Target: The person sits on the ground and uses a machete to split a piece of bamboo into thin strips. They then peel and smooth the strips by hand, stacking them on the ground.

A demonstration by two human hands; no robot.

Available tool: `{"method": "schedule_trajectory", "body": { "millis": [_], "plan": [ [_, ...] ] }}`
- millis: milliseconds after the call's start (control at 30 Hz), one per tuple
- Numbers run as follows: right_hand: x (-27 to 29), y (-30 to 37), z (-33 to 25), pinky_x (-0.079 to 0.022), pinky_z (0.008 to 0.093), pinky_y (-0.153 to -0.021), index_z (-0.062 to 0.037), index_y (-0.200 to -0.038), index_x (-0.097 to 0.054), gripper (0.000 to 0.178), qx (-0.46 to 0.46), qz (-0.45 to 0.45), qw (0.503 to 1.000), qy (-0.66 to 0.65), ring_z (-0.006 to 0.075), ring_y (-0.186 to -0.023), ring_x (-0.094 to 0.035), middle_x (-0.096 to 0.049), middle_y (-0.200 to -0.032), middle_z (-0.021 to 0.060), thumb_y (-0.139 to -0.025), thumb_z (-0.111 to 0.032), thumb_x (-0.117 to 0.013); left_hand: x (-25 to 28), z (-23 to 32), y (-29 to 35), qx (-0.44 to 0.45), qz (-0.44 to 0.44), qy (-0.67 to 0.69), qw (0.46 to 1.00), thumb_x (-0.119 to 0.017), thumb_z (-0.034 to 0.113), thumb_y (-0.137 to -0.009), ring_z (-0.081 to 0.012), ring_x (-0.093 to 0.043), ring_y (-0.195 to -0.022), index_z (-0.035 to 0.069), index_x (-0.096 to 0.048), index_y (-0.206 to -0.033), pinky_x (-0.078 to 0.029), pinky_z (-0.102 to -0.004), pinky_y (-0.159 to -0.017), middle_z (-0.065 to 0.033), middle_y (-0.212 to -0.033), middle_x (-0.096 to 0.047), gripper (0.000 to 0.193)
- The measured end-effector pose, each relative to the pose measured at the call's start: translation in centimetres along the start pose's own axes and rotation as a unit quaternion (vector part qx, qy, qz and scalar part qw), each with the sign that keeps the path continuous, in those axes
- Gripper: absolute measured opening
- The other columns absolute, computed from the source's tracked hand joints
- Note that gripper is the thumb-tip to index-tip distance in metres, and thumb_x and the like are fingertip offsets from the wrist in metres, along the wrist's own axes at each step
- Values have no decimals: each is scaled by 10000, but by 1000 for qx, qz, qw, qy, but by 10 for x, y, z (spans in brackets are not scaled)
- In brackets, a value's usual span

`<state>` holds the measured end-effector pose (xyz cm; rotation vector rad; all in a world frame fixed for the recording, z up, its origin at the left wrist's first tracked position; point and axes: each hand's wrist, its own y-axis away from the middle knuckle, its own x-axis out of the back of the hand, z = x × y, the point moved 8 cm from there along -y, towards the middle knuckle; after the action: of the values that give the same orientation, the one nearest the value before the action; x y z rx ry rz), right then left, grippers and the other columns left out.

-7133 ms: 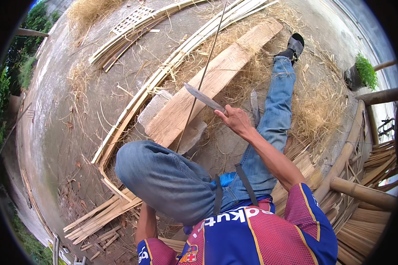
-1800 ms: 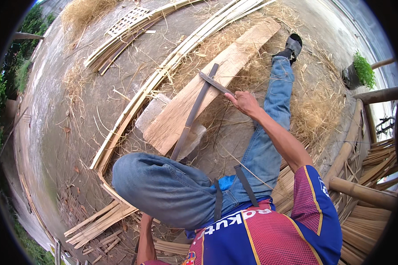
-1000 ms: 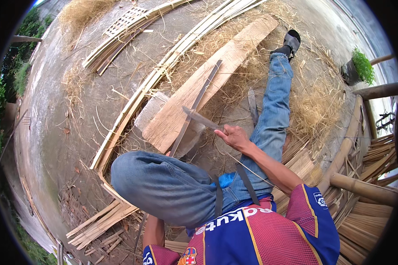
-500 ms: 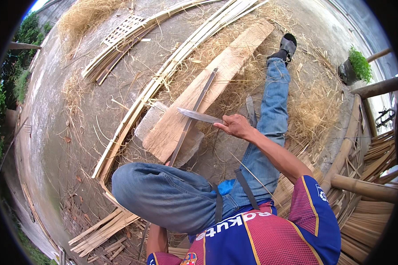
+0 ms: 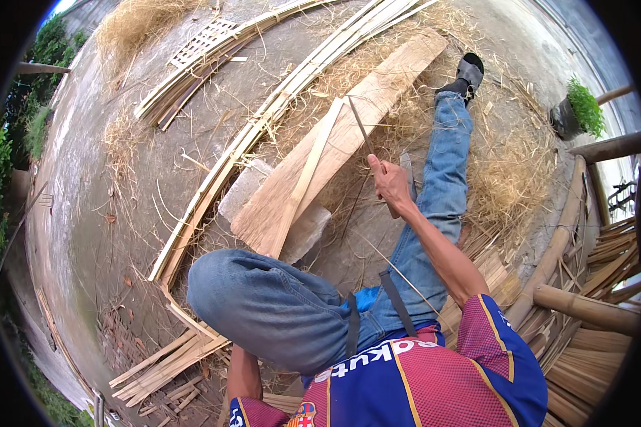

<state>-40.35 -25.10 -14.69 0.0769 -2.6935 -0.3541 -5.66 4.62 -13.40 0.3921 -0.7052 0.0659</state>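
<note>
Strip: pale and narrow, with straight sides and a light face turned up along its visible length; it looks smooth from here, though finer marks are too small to tell [image 5: 310,167].
Place: it lies slantwise over my plank [image 5: 388,89], its far end on the wood and its near end by my bent left knee [image 5: 238,295].
Right hand: my fingers [image 5: 392,183] are closed around the handle of a knife [image 5: 360,128], blade pointing far and a little left.
Blade: just right of the strip, tip near the strip's far end; I cannot tell whether the two touch.
Left hand: hidden behind my knee, with only the forearm [image 5: 243,373] showing, so I cannot tell what it grips.
Support: a stone block [image 5: 243,191] sits under the near part of the plank.
Done: by my judgement a good deal of scraping, since curly shavings [image 5: 506,174] lie thick around the plank and my right leg.
Left over: the strip is out on the plank with the knife beside it, so I judge it unfinished; how much remains I cannot say.
Stock: long strips [image 5: 320,58] run along the left of the plank and shorter ones [image 5: 171,363] lie near left; which are worked, I cannot tell.
</note>
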Motion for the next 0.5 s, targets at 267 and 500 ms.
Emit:
{"method": "schedule_trajectory", "body": {
  "millis": [267,500],
  "plan": [
    [-69,101,-30,-493,492,-559,-14,-713,-570,637,281,-235,886,284,400,-581,-619,-609,-614,208,-959,-602,-552,3,-6,5,10,4,4,1000,-673,177,-898,-248,-613,-1011,-51,-655,-1168,-500,-382,-887,-160,-1143,-688,354],
    [-65,98,-27,-507,473,-541,-13,-687,-580,662,308,-238,869,304,371,-567,-643,-615,-617,201,-955,-617,-550,3,-11,13,16,1,13,1000,-674,171,-895,-242,-613,-1004,-52,-656,-1166,-501,-380,-883,-159,-1141,-688,352]
  ]
}}
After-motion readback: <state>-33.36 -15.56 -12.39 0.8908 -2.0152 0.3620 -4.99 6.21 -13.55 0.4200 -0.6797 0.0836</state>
